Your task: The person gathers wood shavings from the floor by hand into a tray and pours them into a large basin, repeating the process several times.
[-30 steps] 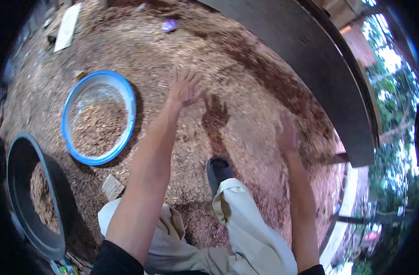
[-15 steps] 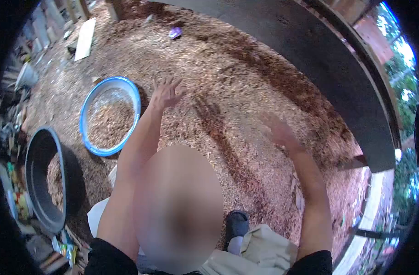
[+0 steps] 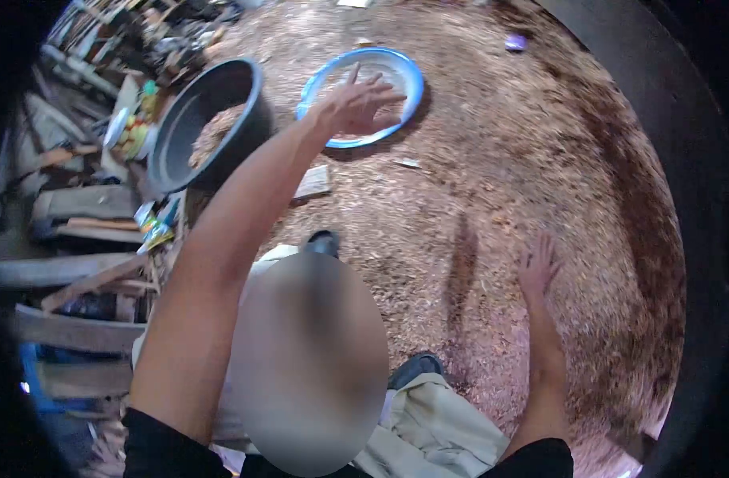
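Note:
My left hand stretches forward with fingers spread and holds nothing. In the head view it overlaps the blue-rimmed basin, hiding much of what lies inside. Lower and to the right, my right hand is open too, fingers apart, close over or on the wood shavings that cover the ground. A dark shadow streak runs across the shavings between the two arms.
A large dark tub with shavings in it stands tilted at the left. Behind it is a heap of planks and scraps. A dark board borders the right side. My shoe rests on the shavings.
The view has swung left, so basin and tub sit further right and higher. My left hand, earlier right of the basin, now overlaps it. My right hand appears lower and further right.

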A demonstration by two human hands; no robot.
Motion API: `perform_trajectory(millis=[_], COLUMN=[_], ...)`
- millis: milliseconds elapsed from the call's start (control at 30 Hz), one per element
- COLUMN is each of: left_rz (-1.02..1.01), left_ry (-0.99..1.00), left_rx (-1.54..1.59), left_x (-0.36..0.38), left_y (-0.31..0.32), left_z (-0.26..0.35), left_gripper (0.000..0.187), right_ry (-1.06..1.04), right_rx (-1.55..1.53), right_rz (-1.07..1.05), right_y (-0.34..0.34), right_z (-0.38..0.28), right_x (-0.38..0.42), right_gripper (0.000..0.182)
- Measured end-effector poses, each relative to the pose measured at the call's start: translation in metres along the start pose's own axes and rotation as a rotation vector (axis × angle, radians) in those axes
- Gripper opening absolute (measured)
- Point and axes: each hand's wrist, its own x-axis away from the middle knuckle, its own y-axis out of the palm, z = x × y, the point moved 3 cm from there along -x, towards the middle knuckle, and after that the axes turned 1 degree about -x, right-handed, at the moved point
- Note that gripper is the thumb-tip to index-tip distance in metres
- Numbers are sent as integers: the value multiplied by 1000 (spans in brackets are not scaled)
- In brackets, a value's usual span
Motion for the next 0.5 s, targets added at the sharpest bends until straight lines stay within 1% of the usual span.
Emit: perform_trajectory(millis=[33,67,100,133,167,233,267,333,367,400,433,467,500], left_rz=[-40,-58,-54,-50,-43,6,13,26,-76,-178,-162,-147,-143], left_ry=[-69,-95,-188,-280,-278,-365,-363,-372,-364,-351,-356,-361,-345], left_rx=[-94,-107,-111,-114,-107,-139,-131,-144,-87,-31,18,67,152], left_x=[15,34,42,53,64,88,107,121,122,121,124,124,122], left_y=[-15,-33,-43,-48,-48,-43,-31,21,37,53,71,91,110], left_z=[-15,-34,-55,-73,-83,-109,-119,-128,-122,-113,-103,-91,-75], left_gripper=[65,65,63,60,60,64,64,66,67,68,69,70,71], right_ry=[82,54,81,108,111,110,113,57,77,-91,-267,-255,-176], right_rx=[101,84,54,24,33,-8,1,12,41,-89,-235,-223,-158], right_rz=[-10,-18,-15,-12,-8,-40,-37,-243,-216,-202,-221,-229,-208], right_y=[-5,-6,-18,-25,-26,-20,-15,-22,-29,-35,-34,-36,-40], right_z=[-7,-21,-23,-25,-25,-30,-40,-55,-53,-56,-69,-77,-87], right_x=[-1,-5,-5,-5,-5,-5,-9,-19,-23,-24,-15,-12,-11], right_gripper=[64,64,64,64,64,65,65,64,64,64,64,64,64])
